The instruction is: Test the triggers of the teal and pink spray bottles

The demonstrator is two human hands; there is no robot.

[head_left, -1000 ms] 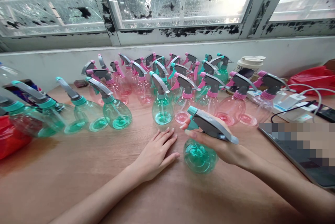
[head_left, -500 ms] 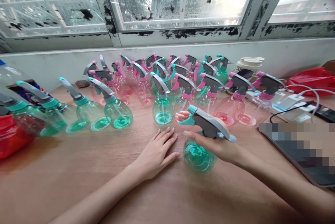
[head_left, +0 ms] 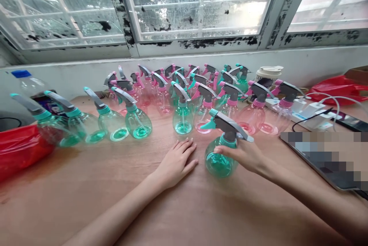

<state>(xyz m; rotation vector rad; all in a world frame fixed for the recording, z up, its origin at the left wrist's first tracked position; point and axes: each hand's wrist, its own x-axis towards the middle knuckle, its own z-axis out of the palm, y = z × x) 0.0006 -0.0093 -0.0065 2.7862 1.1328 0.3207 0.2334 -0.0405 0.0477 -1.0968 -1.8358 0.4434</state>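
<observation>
A transparent green spray bottle (head_left: 220, 163) with a grey and teal trigger head is in my right hand (head_left: 247, 156). The thumb lies across its shoulder on the near side, and the other fingers are hidden behind it. My left hand (head_left: 179, 159) rests flat on the wooden table, fingers stretched out, with nothing in it. Just beyond its fingertips stands another green spray bottle (head_left: 183, 119). Pink spray bottles, among them one pink spray bottle (head_left: 255, 117), stand beyond the held bottle.
Several green bottles, including a green spray bottle (head_left: 138, 121), line the left. More pink and green ones crowd toward the window wall. A red plastic bag (head_left: 23, 150) lies far left. At right are a lidded cup (head_left: 268, 72), a power strip (head_left: 312, 117) and a partly pixelated dark device (head_left: 316, 165).
My right hand has shifted lower on the green bottle, its fingers now behind the body. The bottle looks more upright. My left hand stays flat, and the view has turned slightly left.
</observation>
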